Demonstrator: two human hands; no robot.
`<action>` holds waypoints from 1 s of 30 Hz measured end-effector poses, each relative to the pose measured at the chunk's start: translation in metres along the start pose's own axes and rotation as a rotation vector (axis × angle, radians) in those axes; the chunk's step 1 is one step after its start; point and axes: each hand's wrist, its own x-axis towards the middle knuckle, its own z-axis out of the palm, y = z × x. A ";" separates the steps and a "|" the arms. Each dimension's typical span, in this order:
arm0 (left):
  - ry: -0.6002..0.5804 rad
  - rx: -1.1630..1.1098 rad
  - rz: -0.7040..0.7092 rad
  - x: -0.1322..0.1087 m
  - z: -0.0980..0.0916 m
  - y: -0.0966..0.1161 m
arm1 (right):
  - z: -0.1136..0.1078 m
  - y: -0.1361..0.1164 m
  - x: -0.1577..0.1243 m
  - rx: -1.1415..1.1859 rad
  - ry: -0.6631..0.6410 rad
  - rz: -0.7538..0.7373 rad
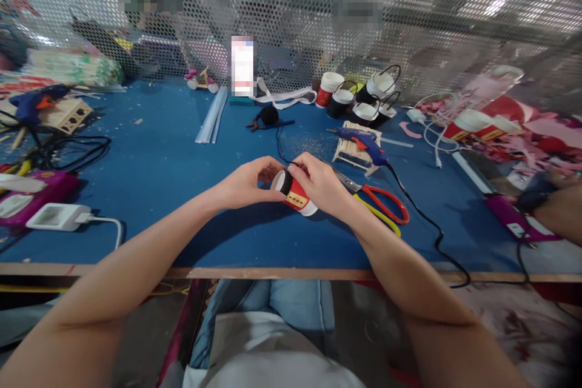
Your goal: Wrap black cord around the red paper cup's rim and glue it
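A red paper cup [297,195] with a pale label lies tilted on its side between my hands, just above the blue table. Black cord [286,183] is wound in a band near its left end. My right hand [318,180] is wrapped over the cup from the right. My left hand [254,180] curves around the left end, its thumb on the lower edge and its fingers at the top. From the cup a thin black strand runs up to a ball of black cord [270,115], beside dark-handled pliers [257,125].
Scissors [384,206] with red and yellow handles lie right of my hands. Behind them a blue glue gun [364,144] rests on a stick rack. Several black-wrapped cups [340,104] stand at the back, before a perforated metal screen. Another person's arm [559,209] reaches in at right.
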 end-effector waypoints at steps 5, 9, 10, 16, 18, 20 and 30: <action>-0.024 0.003 -0.005 0.000 0.000 0.004 | 0.002 -0.001 -0.001 -0.017 0.007 0.006; 0.006 0.010 -0.030 -0.001 0.002 0.006 | 0.005 0.000 -0.002 -0.039 0.034 -0.018; 0.014 0.009 -0.029 -0.001 0.003 0.007 | 0.006 0.000 -0.002 -0.045 0.036 -0.022; 0.037 0.053 -0.070 -0.001 0.005 0.009 | 0.009 -0.002 -0.004 -0.075 0.050 -0.028; 0.045 0.049 -0.079 -0.002 0.005 0.010 | 0.007 -0.002 -0.004 -0.065 0.050 -0.039; 0.054 0.032 -0.079 -0.002 0.006 0.010 | 0.004 -0.003 -0.003 -0.033 0.055 -0.061; -0.020 -0.010 0.076 -0.002 0.009 0.001 | -0.021 -0.033 0.046 0.110 0.014 -0.154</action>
